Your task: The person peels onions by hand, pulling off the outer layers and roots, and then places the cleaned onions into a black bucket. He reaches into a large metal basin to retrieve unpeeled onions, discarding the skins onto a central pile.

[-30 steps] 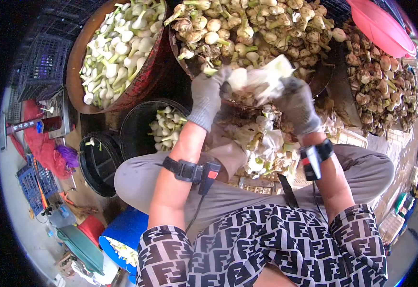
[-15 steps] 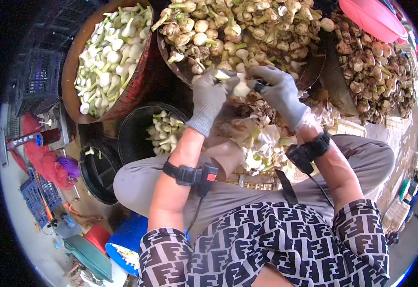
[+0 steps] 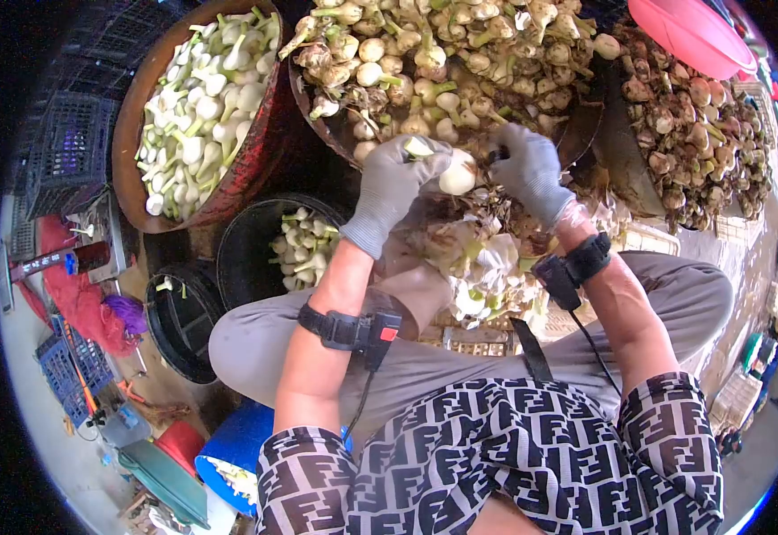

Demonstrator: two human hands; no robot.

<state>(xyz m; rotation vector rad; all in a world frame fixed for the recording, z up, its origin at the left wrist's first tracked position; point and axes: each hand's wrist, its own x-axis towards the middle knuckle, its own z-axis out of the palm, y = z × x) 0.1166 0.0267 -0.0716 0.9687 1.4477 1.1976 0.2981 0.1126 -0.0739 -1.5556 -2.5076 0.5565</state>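
My left hand [image 3: 398, 178], in a grey glove, is closed round the stem of a white garlic bulb [image 3: 457, 176], whose round end points right. My right hand [image 3: 529, 171], gloved too, is curled beside it, a small gap away, round a small dark object [image 3: 497, 157] that is mostly hidden by the fingers. Beyond both hands lies a heap of unpeeled garlic [image 3: 460, 53] in a large pan [image 3: 318, 125]. Loose papery skins [image 3: 478, 254] are piled below the hands.
A rusty red tub [image 3: 264, 134] of clean white garlic stands at upper left. Nearer are a black bucket [image 3: 237, 241] with peeled bulbs and a blue bucket [image 3: 229, 437]. Brown garlic [image 3: 692, 134] and a pink basin [image 3: 692, 36] are at upper right.
My right hand has moved right and away from the bulb, which now shows more fully. My left hand keeps its hold on the stem, almost in place.
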